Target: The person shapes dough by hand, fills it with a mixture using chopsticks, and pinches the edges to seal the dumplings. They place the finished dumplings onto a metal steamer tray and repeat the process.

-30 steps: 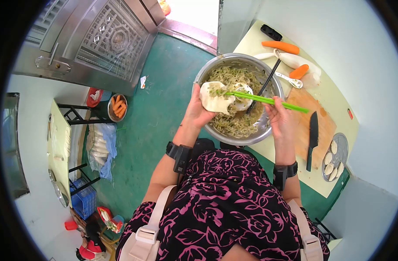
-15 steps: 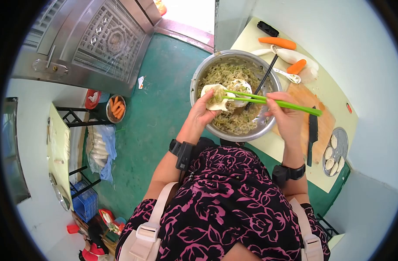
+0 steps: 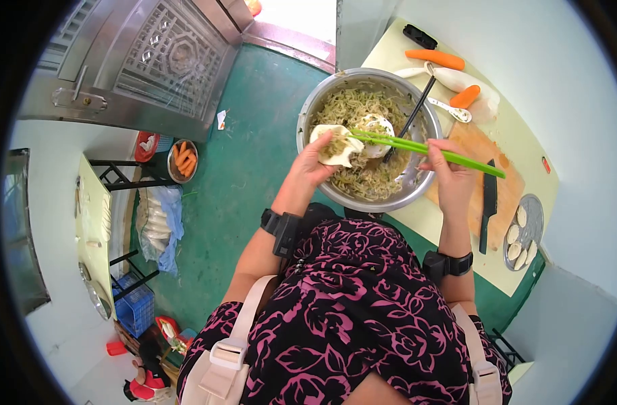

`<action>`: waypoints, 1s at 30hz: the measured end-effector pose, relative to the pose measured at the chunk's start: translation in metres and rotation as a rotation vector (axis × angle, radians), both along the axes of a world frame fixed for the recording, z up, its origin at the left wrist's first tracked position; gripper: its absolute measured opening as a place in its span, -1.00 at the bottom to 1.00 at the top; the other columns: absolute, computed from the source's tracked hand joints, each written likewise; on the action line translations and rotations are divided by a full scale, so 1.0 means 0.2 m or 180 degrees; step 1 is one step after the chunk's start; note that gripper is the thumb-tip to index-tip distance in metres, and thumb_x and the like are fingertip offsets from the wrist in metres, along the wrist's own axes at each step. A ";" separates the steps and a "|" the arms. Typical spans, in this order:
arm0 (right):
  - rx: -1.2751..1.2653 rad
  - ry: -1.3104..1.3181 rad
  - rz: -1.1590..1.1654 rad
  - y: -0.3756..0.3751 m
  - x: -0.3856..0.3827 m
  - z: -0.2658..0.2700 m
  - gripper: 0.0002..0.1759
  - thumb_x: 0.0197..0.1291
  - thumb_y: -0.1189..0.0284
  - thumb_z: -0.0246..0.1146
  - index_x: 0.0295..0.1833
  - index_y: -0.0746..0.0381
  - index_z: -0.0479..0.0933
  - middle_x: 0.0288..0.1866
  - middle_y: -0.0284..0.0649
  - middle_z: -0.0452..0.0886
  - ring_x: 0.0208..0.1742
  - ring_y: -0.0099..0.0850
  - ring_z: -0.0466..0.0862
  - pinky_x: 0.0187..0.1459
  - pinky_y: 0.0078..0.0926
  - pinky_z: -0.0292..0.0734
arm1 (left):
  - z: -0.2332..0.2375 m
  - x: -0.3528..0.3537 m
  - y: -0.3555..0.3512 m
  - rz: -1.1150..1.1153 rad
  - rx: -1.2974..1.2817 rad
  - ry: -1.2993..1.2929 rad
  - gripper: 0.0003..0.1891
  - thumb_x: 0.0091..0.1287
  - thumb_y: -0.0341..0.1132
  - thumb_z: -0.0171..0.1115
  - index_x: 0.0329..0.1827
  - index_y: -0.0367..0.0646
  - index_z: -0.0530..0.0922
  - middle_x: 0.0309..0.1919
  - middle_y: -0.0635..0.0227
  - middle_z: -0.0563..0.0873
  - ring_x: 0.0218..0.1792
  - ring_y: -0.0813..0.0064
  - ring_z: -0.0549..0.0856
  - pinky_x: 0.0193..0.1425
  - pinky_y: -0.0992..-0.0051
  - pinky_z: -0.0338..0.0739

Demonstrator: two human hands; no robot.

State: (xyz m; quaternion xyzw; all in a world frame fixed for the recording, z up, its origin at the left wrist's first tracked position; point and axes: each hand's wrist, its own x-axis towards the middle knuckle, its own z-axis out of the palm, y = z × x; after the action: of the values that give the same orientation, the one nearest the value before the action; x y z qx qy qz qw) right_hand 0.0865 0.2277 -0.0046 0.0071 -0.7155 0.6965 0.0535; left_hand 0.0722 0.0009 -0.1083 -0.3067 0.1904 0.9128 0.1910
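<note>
My left hand (image 3: 312, 160) holds a pale dough wrapper (image 3: 341, 156) with shredded filling on it, over the left side of a large steel bowl (image 3: 416, 197). Green chopsticks (image 3: 450, 156) are pinched in my right hand (image 3: 450, 177), their tips at the wrapper's upper right edge. Shredded greenish filling (image 3: 362, 106) lies in the bowl. A white dish (image 3: 378, 125) sits in the filling, partly behind the chopsticks. A black utensil (image 3: 416, 108) leans on the bowl's right rim.
Right of the bowl, a table (image 3: 504, 273) bears a cutting board (image 3: 511, 196), a black knife (image 3: 488, 209), a round tray (image 3: 532, 209) with several dumplings, carrots (image 3: 435, 59) and a white spoon (image 3: 460, 115). At left stand a pot of carrots (image 3: 183, 162) and a blue crate (image 3: 134, 312).
The green chopsticks have moved slightly, their tips now at the wrapper's edge rather than over its filling. My right hand has shifted a little right. The whole view has also moved slightly.
</note>
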 end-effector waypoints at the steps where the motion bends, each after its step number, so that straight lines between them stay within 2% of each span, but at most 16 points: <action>1: -0.0026 -0.0102 0.0030 0.02 0.00 -0.01 -0.88 0.08 0.58 0.16 -0.22 0.29 0.53 -0.32 -0.31 0.51 -0.41 -0.63 0.52 -0.51 -0.77 0.46 | 0.01 0.01 -0.03 0.0028 -0.0017 0.0039 -0.68 0.18 -0.36 0.14 0.01 -0.21 0.41 -0.08 0.19 0.55 -0.06 0.25 0.56 -0.01 0.20 0.49; 3: -0.0082 -0.0279 0.0102 0.04 -0.02 -0.03 -0.87 0.08 0.58 0.16 -0.22 0.27 0.54 -0.30 -0.32 0.51 -0.40 -0.62 0.52 -0.52 -0.77 0.46 | 0.00 0.00 -0.11 0.0132 -0.0135 0.0140 -0.67 0.17 -0.36 0.15 0.00 -0.20 0.40 -0.07 0.21 0.55 -0.04 0.24 0.54 0.03 0.17 0.45; 6: 0.0235 -0.0366 0.0672 0.06 -0.01 -0.25 -0.83 0.10 0.56 0.14 -0.16 0.26 0.53 -0.19 -0.27 0.48 -0.41 -0.62 0.51 -0.51 -0.74 0.49 | 0.05 0.02 -0.19 0.0312 -0.0311 0.0122 -0.67 0.17 -0.36 0.14 0.01 -0.21 0.39 -0.05 0.19 0.53 0.00 0.22 0.51 0.08 0.14 0.41; 9: 0.0509 -0.0194 0.1006 -0.01 -0.03 -0.36 -0.84 0.09 0.57 0.15 -0.18 0.27 0.53 -0.16 -0.25 0.46 -0.39 -0.61 0.52 -0.45 -0.74 0.52 | 0.06 0.04 -0.24 0.0425 -0.0338 0.0100 -0.66 0.18 -0.38 0.13 0.03 -0.21 0.37 -0.02 0.17 0.51 0.02 0.21 0.49 0.10 0.12 0.39; 12: 0.0252 0.0196 0.0632 -0.08 -0.05 -0.49 -0.89 0.09 0.53 0.17 -0.25 0.28 0.54 -0.33 -0.31 0.51 -0.41 -0.62 0.52 -0.47 -0.74 0.50 | 0.09 0.06 -0.24 0.0488 -0.0396 -0.0025 -0.65 0.20 -0.38 0.09 0.05 -0.23 0.34 0.00 0.14 0.48 0.04 0.18 0.48 0.12 0.09 0.37; 17: -0.0740 -0.0542 -0.0163 -0.07 -0.09 -0.63 -0.88 0.11 0.53 0.16 -0.24 0.34 0.51 -0.35 -0.25 0.53 -0.37 -0.55 0.57 -0.35 -0.69 0.56 | 0.09 0.09 -0.23 0.0521 -0.0359 -0.0105 -0.64 0.22 -0.36 0.07 0.07 -0.23 0.33 0.03 0.12 0.46 0.07 0.17 0.45 0.12 0.08 0.37; 19: -0.1299 -0.0866 -0.0425 -0.05 -0.10 -0.64 -0.88 0.12 0.52 0.15 -0.24 0.34 0.49 -0.33 -0.19 0.56 -0.35 -0.50 0.60 -0.29 -0.67 0.58 | 0.08 0.10 -0.23 0.0520 -0.0328 -0.0088 -0.63 0.22 -0.35 0.07 0.08 -0.23 0.32 0.04 0.12 0.45 0.07 0.16 0.44 0.12 0.08 0.36; 22: -0.1839 -0.1172 -0.0536 -0.01 -0.10 -0.63 -0.86 0.12 0.50 0.16 -0.23 0.33 0.48 -0.34 -0.20 0.57 -0.35 -0.48 0.60 -0.28 -0.64 0.58 | 0.08 0.10 -0.23 0.0485 -0.0285 0.0023 -0.62 0.23 -0.30 0.07 0.09 -0.22 0.32 0.05 0.13 0.44 0.09 0.16 0.43 0.13 0.08 0.35; 28: -0.1937 -0.1095 -0.0403 0.05 -0.11 -0.47 -0.86 0.12 0.48 0.16 -0.21 0.29 0.49 -0.33 -0.21 0.57 -0.33 -0.48 0.61 -0.31 -0.66 0.56 | 0.09 0.10 -0.24 0.0466 -0.0128 0.0211 -0.57 0.26 -0.16 0.02 0.11 -0.23 0.32 0.08 0.14 0.43 0.11 0.15 0.41 0.16 0.08 0.30; 30: -0.1572 -0.1009 -0.0233 0.05 -0.09 -0.41 -0.86 0.12 0.48 0.16 -0.20 0.28 0.50 -0.30 -0.23 0.56 -0.32 -0.49 0.60 -0.34 -0.68 0.55 | 0.07 0.09 -0.25 0.0554 0.0021 0.0324 -0.57 0.27 -0.14 0.01 0.10 -0.23 0.31 0.07 0.14 0.43 0.11 0.14 0.41 0.14 0.07 0.32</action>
State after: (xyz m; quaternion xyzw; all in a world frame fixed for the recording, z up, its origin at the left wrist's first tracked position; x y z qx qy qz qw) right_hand 0.0686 0.2374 -0.0867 -0.1408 -0.5236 0.8396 -0.0337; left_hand 0.0904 -0.0499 -0.0933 -0.2746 0.1695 0.9410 0.1022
